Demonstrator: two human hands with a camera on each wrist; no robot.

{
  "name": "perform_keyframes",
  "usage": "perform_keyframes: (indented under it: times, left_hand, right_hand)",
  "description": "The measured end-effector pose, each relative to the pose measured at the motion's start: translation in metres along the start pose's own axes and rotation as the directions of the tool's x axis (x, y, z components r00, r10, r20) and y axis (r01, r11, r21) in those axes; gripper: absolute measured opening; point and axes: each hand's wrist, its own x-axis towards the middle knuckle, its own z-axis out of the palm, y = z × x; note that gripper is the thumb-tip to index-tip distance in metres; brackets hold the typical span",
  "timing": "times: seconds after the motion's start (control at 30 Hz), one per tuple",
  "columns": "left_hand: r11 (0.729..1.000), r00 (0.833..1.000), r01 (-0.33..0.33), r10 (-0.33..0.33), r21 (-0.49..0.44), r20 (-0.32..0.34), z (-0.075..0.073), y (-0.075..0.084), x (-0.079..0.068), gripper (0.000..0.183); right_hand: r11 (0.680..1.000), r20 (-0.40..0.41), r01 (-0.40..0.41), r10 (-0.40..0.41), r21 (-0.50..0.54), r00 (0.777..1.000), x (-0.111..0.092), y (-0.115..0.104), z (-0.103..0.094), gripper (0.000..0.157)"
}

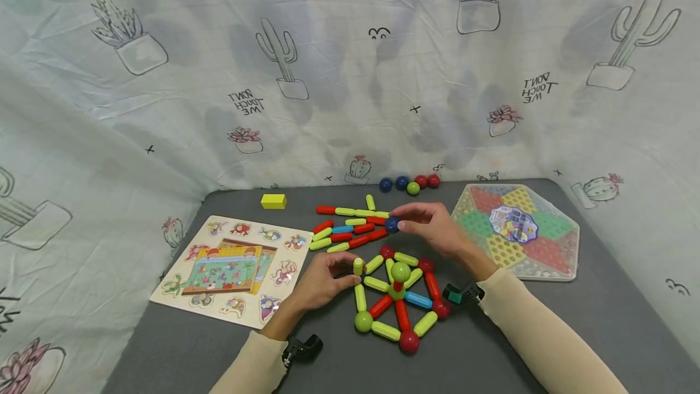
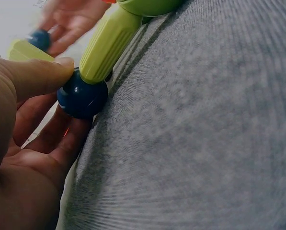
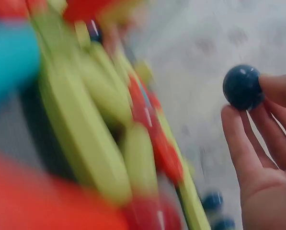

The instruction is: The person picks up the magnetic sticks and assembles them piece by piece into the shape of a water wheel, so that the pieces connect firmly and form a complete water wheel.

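Note:
At the left corner of a wheel-shaped frame of magnetic rods and balls, my left hand [image 1: 322, 281] pinches a dark blue ball [image 2: 83, 96] between thumb and fingers. A yellow-green magnetic rod [image 1: 358, 267] rises from that corner, partly behind the thumb in the left wrist view. My right hand [image 1: 434, 230] holds another dark blue ball [image 3: 243, 87] with thumb and fingertips, raised behind the frame. The frame has red balls [image 1: 409, 342] and a green ball [image 1: 363, 321] on its rim. Over its hub, a green ball [image 1: 401, 272] tops a short red rod.
Loose red, yellow-green and blue rods [image 1: 343, 230] lie behind the frame. Several spare balls [image 1: 402, 183] sit along the back curtain. A wooden puzzle board [image 1: 219, 315] is at left, a yellow block [image 1: 273, 201] behind it, and a hexagonal game board [image 1: 569, 230] at right.

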Motion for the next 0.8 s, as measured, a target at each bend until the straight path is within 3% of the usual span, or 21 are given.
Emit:
perform_keyframes:
  times: [0.2, 0.53, 0.67, 0.8]
  left_hand:
    - [1.0, 1.0, 0.007, -0.007, -0.001, -0.003, 0.002, -0.002, 0.001, 0.027]
    - [1.0, 1.0, 0.015, -0.015, 0.007, -0.005, 0.003, 0.0, 0.001, 0.029]
    - [1.0, 1.0, 0.007, -0.007, -0.005, -0.004, 0.002, -0.001, 0.001, 0.029]
    - [1.0, 1.0, 0.003, -0.003, -0.005, -0.01, 0.001, -0.001, -0.001, 0.028]
  right_hand:
    - [0.993, 0.247, 0.015, -0.043, 0.117, 0.968, 0.006, -0.015, 0.034, 0.031]
    - [0.993, 0.359, -0.03, -0.013, 0.114, 0.933, 0.012, -0.013, 0.052, 0.028]
    - [0.994, 0.333, -0.015, -0.02, 0.104, 0.943, 0.01, -0.016, 0.051, 0.028]
    - [0.999, 0.175, 0.016, -0.022, 0.034, 0.984, -0.006, -0.016, 0.04, 0.023]
